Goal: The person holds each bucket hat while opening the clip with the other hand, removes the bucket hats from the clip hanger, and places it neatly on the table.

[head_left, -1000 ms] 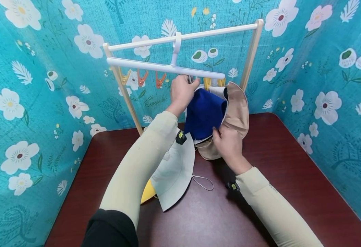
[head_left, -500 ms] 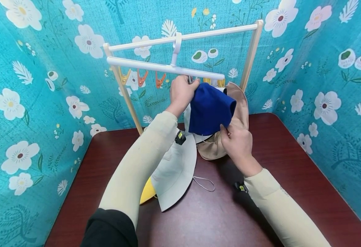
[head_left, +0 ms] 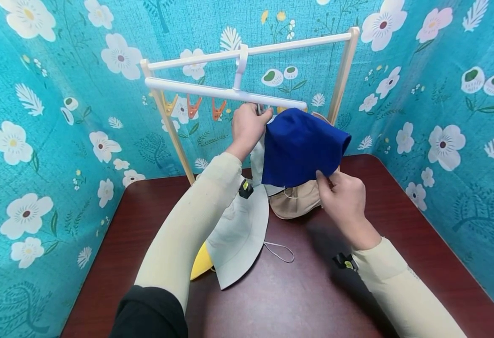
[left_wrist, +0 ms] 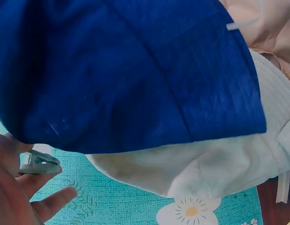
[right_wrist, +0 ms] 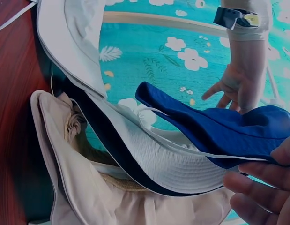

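A blue bucket hat [head_left: 301,148] hangs below the right half of the white hanger [head_left: 196,87]. My left hand [head_left: 248,124] is under the hanger's bar, its thumb and finger pinching a pale grey clip [left_wrist: 41,161] at the hat's edge. With thumb and fingertips, my right hand [head_left: 344,197] pinches the lower right edge of the hat and holds it out to the right. Behind the blue cloth hangs a whitish hat [left_wrist: 219,164]. A tan hat [head_left: 299,202] sits farther back, partly covered by the blue one.
The hanger hooks onto a wooden rack [head_left: 299,43]. Orange clips [head_left: 193,108] and a yellow clip [head_left: 169,105] dangle at its left. On the dark red table [head_left: 297,291] lie a pale grey-green hat [head_left: 242,234] with a cord [head_left: 280,256] and a yellow piece [head_left: 202,263] beneath it.
My right hand has moved right, drawing the blue hat's free side outward so that it spreads wider and covers more of the tan hat. My left hand has stayed at the clip.
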Demonstrator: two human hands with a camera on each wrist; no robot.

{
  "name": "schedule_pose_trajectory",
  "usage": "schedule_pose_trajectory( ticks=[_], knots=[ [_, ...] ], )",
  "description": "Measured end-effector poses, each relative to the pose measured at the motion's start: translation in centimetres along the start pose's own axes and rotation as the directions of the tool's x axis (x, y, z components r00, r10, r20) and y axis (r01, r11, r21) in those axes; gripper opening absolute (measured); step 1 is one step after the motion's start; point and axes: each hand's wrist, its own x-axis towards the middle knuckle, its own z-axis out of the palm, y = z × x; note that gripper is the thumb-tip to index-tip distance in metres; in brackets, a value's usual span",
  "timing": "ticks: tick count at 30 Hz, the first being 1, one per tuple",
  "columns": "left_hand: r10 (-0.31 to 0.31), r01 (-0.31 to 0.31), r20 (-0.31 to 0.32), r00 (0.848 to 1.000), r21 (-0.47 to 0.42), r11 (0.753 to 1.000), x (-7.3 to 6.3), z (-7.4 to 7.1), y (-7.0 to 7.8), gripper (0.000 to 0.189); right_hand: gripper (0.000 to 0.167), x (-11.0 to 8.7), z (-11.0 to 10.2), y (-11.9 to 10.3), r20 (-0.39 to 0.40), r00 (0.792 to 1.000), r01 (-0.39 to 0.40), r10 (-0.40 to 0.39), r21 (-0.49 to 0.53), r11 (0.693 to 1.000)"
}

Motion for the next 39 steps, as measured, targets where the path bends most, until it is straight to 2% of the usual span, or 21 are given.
schedule_pose_trajectory(
  ticks=[6, 18, 26, 34, 39],
  knots=[
    [-0.01, 0.01, 0.002, 1.0, -0.036, 0.999, 0.0, 0.0, -0.2, 0.044, 0.044, -0.4, -0.8, 0.4, -0.006, 1.0, -0.019, 0.019, 0.018, 1.0],
    [-0.032, 0.032, -0.002, 0.999, -0.027, 0.999, -0.2, 0.0, -0.1, 0.038, 0.043, -0.6, -2.6, 0.2, 0.003, 1.0, -0.008, 0.008, 0.023, 1.0],
    [-0.011, 0.012, 0.005, 1.0, -0.022, 1.0, -0.2, 0.1, -0.2, 0.036, 0.044, -0.9, -3.4, 0.6, 0.029, 1.0, -0.009, 0.008, 0.034, 0.999],
    [0.018, -0.013, 0.06, 0.998, -0.08, 0.997, 0.2, 0.1, -0.9, 0.033, 0.037, -1.3, -3.6, 1.4, 0.069, 0.998, -0.009, 0.006, 0.046, 0.999],
    [0.016, -0.004, 0.095, 0.995, -0.121, 0.993, 0.2, -0.2, -1.6, 0.038, 0.035, -1.4, -3.5, 1.7, 0.092, 0.996, -0.004, -0.001, 0.059, 0.998]
  ],
)
